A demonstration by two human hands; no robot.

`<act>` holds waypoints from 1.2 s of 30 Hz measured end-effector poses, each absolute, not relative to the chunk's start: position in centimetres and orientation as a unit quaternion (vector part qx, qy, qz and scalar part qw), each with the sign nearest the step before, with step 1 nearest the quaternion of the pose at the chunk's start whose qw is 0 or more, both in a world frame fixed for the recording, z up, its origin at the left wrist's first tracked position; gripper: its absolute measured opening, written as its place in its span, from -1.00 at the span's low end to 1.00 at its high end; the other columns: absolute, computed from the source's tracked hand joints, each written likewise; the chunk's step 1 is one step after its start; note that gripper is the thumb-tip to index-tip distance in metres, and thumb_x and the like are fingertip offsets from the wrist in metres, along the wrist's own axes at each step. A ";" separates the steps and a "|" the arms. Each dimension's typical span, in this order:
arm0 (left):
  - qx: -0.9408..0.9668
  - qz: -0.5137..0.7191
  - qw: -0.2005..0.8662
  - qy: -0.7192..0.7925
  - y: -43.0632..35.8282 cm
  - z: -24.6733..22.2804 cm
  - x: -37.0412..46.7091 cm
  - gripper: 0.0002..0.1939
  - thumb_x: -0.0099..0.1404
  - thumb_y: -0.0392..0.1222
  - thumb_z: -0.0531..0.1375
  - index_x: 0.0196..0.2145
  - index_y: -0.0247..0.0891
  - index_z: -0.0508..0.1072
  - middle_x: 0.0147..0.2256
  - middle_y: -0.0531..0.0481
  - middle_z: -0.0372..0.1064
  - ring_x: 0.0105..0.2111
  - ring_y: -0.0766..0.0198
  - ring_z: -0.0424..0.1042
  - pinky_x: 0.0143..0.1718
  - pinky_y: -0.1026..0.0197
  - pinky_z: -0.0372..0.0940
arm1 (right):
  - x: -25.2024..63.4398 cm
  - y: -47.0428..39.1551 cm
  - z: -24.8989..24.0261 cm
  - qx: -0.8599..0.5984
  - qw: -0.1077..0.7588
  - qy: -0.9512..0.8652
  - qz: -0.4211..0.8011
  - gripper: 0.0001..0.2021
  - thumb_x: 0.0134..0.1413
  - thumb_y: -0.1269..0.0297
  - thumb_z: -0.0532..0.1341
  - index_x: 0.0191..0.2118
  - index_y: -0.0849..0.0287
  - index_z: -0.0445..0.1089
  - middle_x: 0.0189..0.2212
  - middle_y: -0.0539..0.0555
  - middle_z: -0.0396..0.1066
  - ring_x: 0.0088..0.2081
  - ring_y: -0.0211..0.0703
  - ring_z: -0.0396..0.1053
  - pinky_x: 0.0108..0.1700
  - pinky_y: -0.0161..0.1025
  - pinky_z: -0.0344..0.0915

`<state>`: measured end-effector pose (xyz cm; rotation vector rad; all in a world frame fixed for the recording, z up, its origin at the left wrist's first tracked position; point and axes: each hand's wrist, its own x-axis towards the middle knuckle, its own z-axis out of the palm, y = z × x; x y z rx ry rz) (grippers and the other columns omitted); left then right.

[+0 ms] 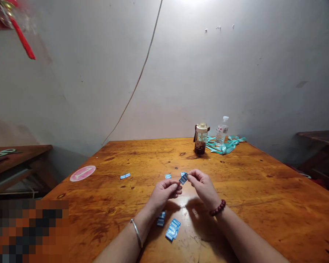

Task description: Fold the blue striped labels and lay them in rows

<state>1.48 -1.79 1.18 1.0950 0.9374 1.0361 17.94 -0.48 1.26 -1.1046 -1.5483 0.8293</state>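
Note:
My left hand [166, 191] and my right hand [204, 185] meet above the middle of the table, fingers closed in a pinch. Between them they hold a small blue-and-white sticker-like piece [183, 179], tilted, with its shaded side showing. Just behind it, partly covered, lies another such piece [182, 174]. One more blue-and-white piece [168, 176] rests beyond my left fingers. Closer to me, an overlapping pile of these pieces [172, 229] sits between my forearms, and a smaller group [161, 219] lies beside my left wrist. What is printed on them is too small to read.
A pair of blue-and-white pieces [125, 176] lies farther left on the wooden table [252, 204], near a pink oval marked 1 [82, 173]. At the back stand a lidded cup with dark contents [200, 140] and a water bottle [221, 133] among turquoise ribbon [227, 148].

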 end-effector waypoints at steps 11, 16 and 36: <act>0.495 0.474 0.570 0.453 -0.6 -0.1 0.3 -0.71 0.02 -0.08 0.18 -0.34 -0.33 0.37 -0.46 -0.05 0.38 -0.51 0.39 0.35 -0.53 0.38 0.19 | 18.9 0.8 -0.5 -0.559 0.180 -0.807 0.057 -0.83 -0.11 0.49 0.06 -0.54 0.18 0.37 -0.47 0.05 0.34 -0.34 -0.20 0.21 -0.27 -0.22 -0.10; 0.529 0.469 0.552 0.442 -0.6 -0.5 0.6 -0.71 0.02 -0.07 0.17 -0.36 -0.35 0.39 -0.49 -0.05 0.37 -0.51 0.38 0.33 -0.49 0.35 0.21 | 18.1 1.2 -0.8 -0.557 0.155 -0.816 0.031 -0.82 -0.08 0.47 0.06 -0.52 0.18 0.38 -0.43 0.08 0.34 -0.30 -0.17 0.20 -0.22 -0.20 -0.14; 0.785 0.119 0.371 0.482 -2.4 3.2 -3.8 -0.84 -0.11 -0.29 0.11 -0.51 -0.24 0.46 -0.57 0.10 0.36 -0.57 0.35 0.24 -0.60 0.38 0.01 | 15.1 -5.4 0.4 -0.328 0.140 -0.916 0.186 -0.84 -0.20 0.28 0.20 -0.37 0.11 0.38 -0.40 0.03 0.32 -0.33 -0.18 0.22 -0.29 -0.30 0.05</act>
